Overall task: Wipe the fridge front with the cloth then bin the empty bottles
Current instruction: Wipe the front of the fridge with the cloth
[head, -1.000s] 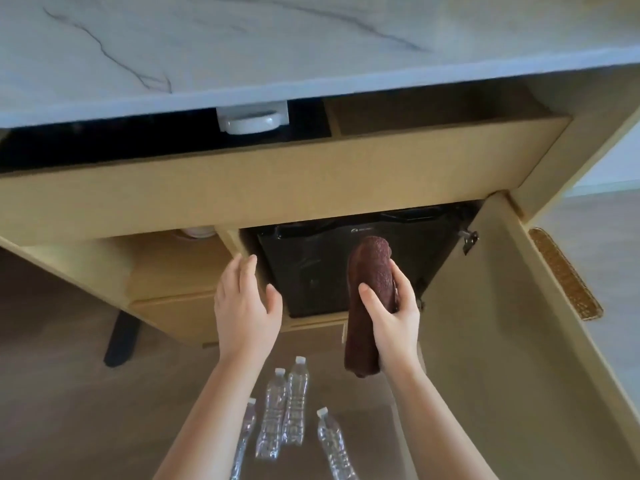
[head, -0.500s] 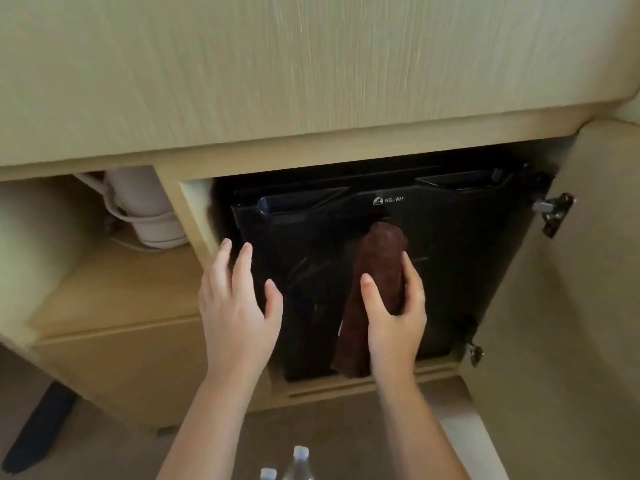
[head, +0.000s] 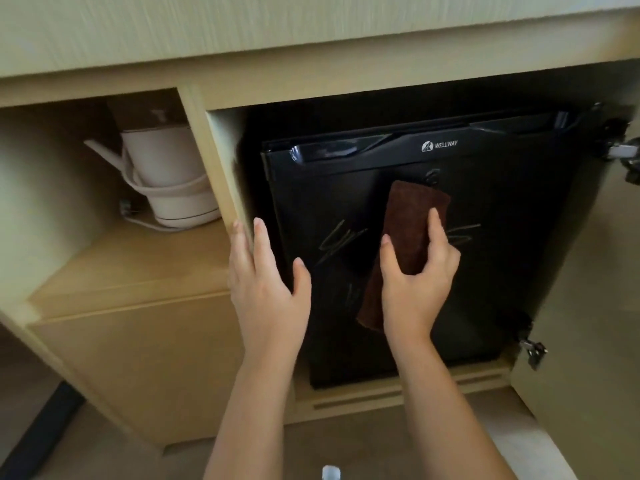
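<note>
Fridge front [head: 502, 258], black and glossy with a WELLWAY badge near its top edge, sits recessed in the right compartment of a pale wooden cabinet [head: 138, 358], its lower edge just above the cabinet's bottom rail. Pale scribbled marks [head: 337, 242] show on the door to either side of the cloth. The brown cloth [head: 412, 223] is folded into a long strip and lies against the door's upper middle, one end just below a small round fitting, the other end hanging past the wrist. The right hand [head: 415, 282] grips the cloth, thumb on its left edge and fingers curled round its right edge. The left hand [head: 265, 282] is open with fingers spread, its fingertips resting on the vertical wooden divider [head: 214, 161] at the fridge's left edge, the thumb over the black door. Clear door area remains to the right of the cloth and below it. The cabinet door [head: 588, 358] stands swung open at the right, with metal hinges at its upper and lower corners. In the left compartment a white kettle [head: 166, 174] stands on a shelf. A bottle cap [head: 330, 472] pokes in at the bottom edge of the view, above the brown floor.
</note>
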Motion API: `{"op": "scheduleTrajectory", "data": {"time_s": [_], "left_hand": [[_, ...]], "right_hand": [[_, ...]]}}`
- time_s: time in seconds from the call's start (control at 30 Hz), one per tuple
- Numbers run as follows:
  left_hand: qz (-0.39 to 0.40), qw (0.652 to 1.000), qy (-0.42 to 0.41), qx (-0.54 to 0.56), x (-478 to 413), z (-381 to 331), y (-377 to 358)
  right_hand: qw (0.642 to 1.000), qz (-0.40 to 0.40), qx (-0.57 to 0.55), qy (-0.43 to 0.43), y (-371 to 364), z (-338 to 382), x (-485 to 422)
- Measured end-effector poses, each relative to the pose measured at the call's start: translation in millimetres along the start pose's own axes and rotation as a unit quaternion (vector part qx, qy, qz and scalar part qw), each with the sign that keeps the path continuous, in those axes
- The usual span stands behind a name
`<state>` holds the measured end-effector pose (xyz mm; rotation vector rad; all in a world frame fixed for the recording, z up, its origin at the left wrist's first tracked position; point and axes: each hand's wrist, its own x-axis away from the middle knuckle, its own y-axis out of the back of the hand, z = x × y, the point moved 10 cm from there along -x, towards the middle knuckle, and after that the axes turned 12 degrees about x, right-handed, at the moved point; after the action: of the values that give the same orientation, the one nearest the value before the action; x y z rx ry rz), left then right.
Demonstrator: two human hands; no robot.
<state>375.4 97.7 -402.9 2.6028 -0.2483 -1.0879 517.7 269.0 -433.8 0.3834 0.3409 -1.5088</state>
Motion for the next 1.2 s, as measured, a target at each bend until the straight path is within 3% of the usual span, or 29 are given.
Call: {"op": "scheduleTrajectory", "data": {"time_s": [0.4,0.53,0.73,0.9,1.0,1.2], "left_hand": [[-0.006,0.998,-0.034,-0.056,-0.1,19.5,-3.8],[-0.021,0.997,-0.050,-0.063,-3.2,21.3,-2.0],[-0.023,0.994,-0.078,-0.073,-2.8,26.7,0.3],[-0.018,0.994,-0.088,-0.063,-5.4,27.1,2.5],[-0.025,0.994,-0.082,-0.067,-3.4,27.7,5.1],[-0.003,0.999,-0.029,-0.025,-3.6,39.1,9.2]], "right_hand": [[0.993,0.033,0.065,0.089,-29.0,-11.6,3.0],[0.994,0.015,0.046,0.102,-29.5,-9.6,-1.7],[0.982,0.005,0.114,0.151,-37.2,1.3,0.3],[0.955,0.092,0.199,0.197,-67.2,-8.7,38.1],[0.959,0.126,0.179,0.178,-70.1,-18.6,49.1],[0.975,0.091,0.114,0.169,-59.0,17.0,18.1]]}}
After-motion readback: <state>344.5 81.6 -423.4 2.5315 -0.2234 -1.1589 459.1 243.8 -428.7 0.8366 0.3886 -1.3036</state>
